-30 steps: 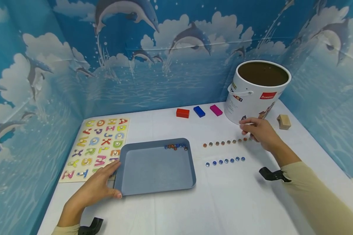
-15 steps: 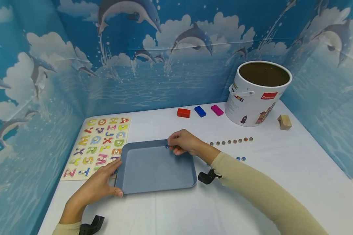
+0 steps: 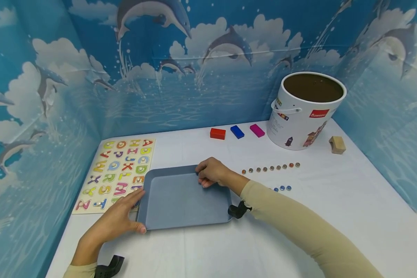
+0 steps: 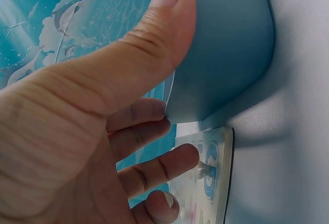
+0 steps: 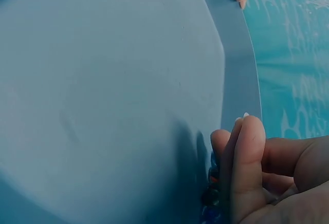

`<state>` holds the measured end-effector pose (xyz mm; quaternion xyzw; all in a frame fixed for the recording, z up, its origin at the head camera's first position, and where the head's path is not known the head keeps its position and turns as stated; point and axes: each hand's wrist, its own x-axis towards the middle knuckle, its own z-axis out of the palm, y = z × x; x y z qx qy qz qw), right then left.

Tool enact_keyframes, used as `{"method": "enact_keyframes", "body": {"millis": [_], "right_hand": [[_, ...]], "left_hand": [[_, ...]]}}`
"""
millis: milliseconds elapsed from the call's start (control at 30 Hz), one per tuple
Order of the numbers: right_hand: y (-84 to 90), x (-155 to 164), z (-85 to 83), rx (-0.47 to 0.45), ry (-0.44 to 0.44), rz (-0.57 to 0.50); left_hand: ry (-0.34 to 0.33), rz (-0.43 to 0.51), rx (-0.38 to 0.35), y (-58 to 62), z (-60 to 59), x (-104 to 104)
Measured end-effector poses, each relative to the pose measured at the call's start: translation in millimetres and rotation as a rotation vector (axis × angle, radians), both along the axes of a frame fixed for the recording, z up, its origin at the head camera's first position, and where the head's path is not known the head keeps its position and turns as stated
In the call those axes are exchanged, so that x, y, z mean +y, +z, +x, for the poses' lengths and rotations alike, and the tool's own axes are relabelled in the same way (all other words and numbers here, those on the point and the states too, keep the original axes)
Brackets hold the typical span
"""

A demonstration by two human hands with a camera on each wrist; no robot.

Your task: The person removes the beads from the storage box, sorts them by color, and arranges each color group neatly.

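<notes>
A grey-blue tray lies on the white table. My left hand grips its near left corner, with the thumb on top of the rim and the fingers underneath. My right hand reaches over the tray's far edge with its fingers curled down. In the right wrist view the bunched fingertips close on small glass beads at the tray's wall. The hand hides these beads in the head view.
Right of the tray lie a row of brownish beads and some blue beads. An alphabet puzzle lies to the left. At the back are red, blue and magenta blocks, a white bucket and a wooden block.
My right hand left the right end of the brownish bead row, crossed to the tray's far edge and settled over the beads there. The left hand has kept its hold.
</notes>
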<state>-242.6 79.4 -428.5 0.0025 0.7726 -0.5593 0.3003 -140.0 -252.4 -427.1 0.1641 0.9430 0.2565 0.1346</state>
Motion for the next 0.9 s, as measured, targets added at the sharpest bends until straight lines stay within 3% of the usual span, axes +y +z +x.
{"method": "enact_keyframes", "body": {"millis": [267, 533, 900], "right_hand": [[-3.7, -4, 0.9, 0.036, -0.028, 0.06], [-3.9, -18, 3.4, 0.092, 0.017, 0.169], [-8.2, -19, 4.9, 0.039, 0.033, 0.085]], "left_hand": [[-0.003, 0.002, 0.006, -0.1, 1.0, 1], [-0.002, 0.004, 0.019, -0.5, 2.0, 0], [0.003, 0.003, 0.014, -0.8, 2.4, 0]]}}
